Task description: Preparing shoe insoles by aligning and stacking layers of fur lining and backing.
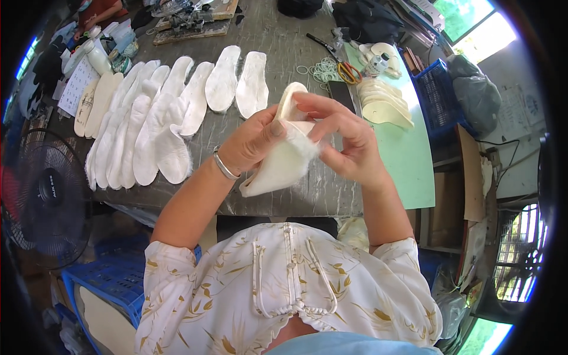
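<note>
The insole (285,161) looks fluffy, the bracelet (225,167) glossy metal.

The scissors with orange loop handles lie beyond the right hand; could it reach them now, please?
Probably yes: the scissors show uncovered handles just beyond the right hand, though it is occupied with the fluffy white insole.

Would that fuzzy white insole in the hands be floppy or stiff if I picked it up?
The insole is likely bendy, since it curls between the left hand and right hand. Being thin, it's probably light. Its fuzzy surface probably isn't very slippery.
</note>
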The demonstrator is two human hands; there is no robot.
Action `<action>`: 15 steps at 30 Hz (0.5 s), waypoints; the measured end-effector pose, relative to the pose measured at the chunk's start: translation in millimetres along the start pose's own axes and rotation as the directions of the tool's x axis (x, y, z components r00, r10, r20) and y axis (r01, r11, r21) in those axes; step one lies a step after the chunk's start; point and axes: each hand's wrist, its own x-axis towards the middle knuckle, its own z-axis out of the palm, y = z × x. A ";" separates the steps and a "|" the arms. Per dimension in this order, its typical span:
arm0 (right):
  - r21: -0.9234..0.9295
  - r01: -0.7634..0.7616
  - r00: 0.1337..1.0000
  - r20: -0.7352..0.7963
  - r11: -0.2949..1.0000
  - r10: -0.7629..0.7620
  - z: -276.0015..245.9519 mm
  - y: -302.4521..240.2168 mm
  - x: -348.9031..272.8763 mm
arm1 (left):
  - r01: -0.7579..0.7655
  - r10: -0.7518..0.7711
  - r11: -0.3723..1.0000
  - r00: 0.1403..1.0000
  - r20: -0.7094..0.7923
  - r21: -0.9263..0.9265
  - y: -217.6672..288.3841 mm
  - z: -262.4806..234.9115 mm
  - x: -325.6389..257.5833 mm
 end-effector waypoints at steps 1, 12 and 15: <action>-0.004 0.041 0.999 0.035 0.999 -0.041 1.4 -0.1 0.3 | -0.005 0.008 0.997 0.999 0.038 -0.079 -2.2 -1.1 -1.0; -0.022 0.015 1.000 0.003 1.000 -0.015 9.5 0.9 -0.2 | 0.076 -0.077 0.997 0.997 0.015 0.020 6.0 -7.6 -3.9; -0.142 0.057 0.997 0.058 0.988 -0.050 7.4 3.3 0.9 | 0.055 -0.059 0.982 0.998 -0.018 -0.178 12.2 -5.3 2.8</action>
